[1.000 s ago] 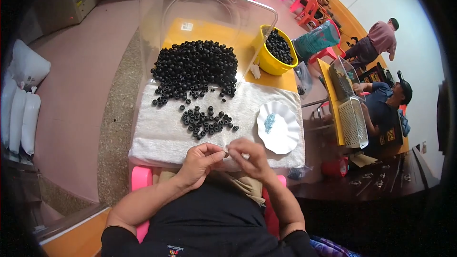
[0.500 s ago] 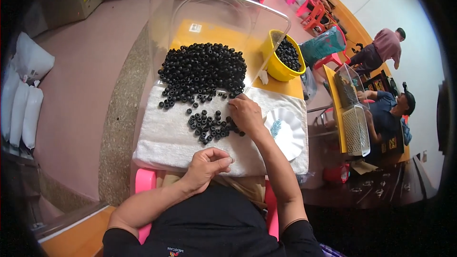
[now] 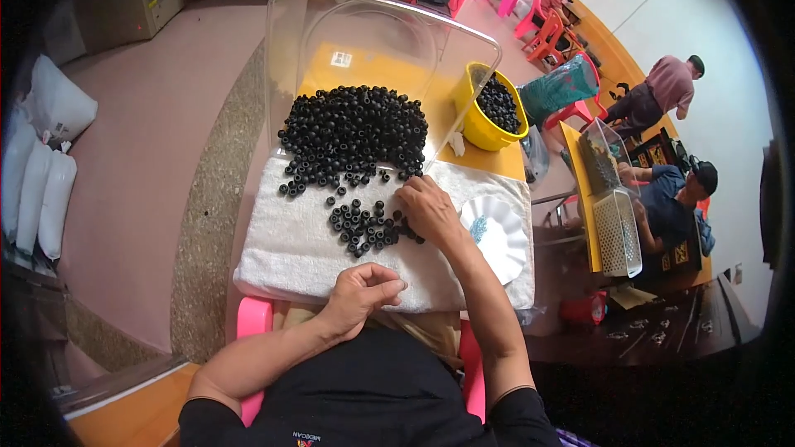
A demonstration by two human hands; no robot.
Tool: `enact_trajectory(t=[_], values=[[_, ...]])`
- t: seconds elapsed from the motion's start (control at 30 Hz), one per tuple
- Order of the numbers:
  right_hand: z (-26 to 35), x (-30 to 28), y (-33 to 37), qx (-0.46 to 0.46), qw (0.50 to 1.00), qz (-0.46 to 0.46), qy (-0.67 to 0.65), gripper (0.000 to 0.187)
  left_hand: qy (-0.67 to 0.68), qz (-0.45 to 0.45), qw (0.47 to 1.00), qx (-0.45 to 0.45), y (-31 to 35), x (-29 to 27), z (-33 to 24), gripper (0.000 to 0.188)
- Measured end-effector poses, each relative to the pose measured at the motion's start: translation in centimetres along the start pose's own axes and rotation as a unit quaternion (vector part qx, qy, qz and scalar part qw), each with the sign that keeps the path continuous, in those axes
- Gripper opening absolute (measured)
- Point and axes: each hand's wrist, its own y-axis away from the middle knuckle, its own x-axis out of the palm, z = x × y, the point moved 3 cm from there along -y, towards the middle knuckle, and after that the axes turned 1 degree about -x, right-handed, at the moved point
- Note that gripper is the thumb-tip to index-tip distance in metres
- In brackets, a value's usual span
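My left hand [image 3: 359, 298] is at the towel's near edge, thumb and forefinger pinched; whatever may be between them is too small to tell. Farther forward, my right hand [image 3: 429, 209] rests beside the small group of loose black beads [image 3: 360, 226], its fingers bent together near the tray's lip. Its fingertips are partly hidden, and I cannot make out what they hold. Behind them a large pile of round, holed black beads [image 3: 356, 128] lies in a clear plastic tray [image 3: 373, 12]. A white towel [image 3: 281, 240] is spread under the loose beads.
Right of my hand, a fluted white dish [image 3: 507, 252] holds tiny blue pieces [image 3: 479, 228]. A yellow tub [image 3: 489, 132] of black beads stands behind it. White sacks [image 3: 56, 199] lie at the left. Another person [image 3: 675, 203] sits at the right by a white perforated basket [image 3: 617, 236].
The view has tilted slightly, so the tray and tub appear lower. My right hand has shifted a little by the beads; my left hand keeps its pinch.
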Motion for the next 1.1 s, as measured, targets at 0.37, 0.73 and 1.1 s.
enact_trajectory(t=[0.37,0.73,1.1], values=[[-0.4,-0.2,0.1,-0.004,0.998,0.019,-0.054,0.018,-0.012,0.002,1.000,0.004,-0.1,-0.1,-0.1,0.014],[0.9,-2.8,4.4,0.136,0.886,-0.044,-0.441,0.018,-0.018,-0.007,1.000,0.016,0.0,0.1,-0.7,0.022],[7.3,-5.1,8.2,-0.008,0.939,-0.039,-0.341,0.026,-0.099,0.083,0.991,0.036,-0.3,0.3,-0.7,0.040]])
